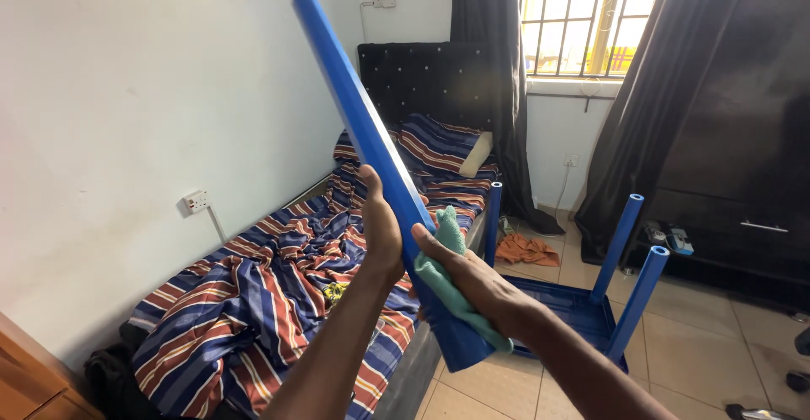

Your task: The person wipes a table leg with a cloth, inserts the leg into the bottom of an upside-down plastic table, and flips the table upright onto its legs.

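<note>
A long blue plastic table leg (363,125) slants up from the lower middle to the upper left. My left hand (380,230) grips it around the middle from the left side. My right hand (472,281) holds a green cloth (447,281) pressed against the leg's lower part. The rest of the blue plastic table (574,306) lies upside down on the tiled floor beside the bed, with three legs sticking up.
A bed (261,293) with a striped red, blue and white sheet runs along the left wall, with a dark headboard (422,78). Dark curtains (650,108) frame a barred window. An orange cloth (525,250) lies on the floor. A dark cabinet (751,175) stands right.
</note>
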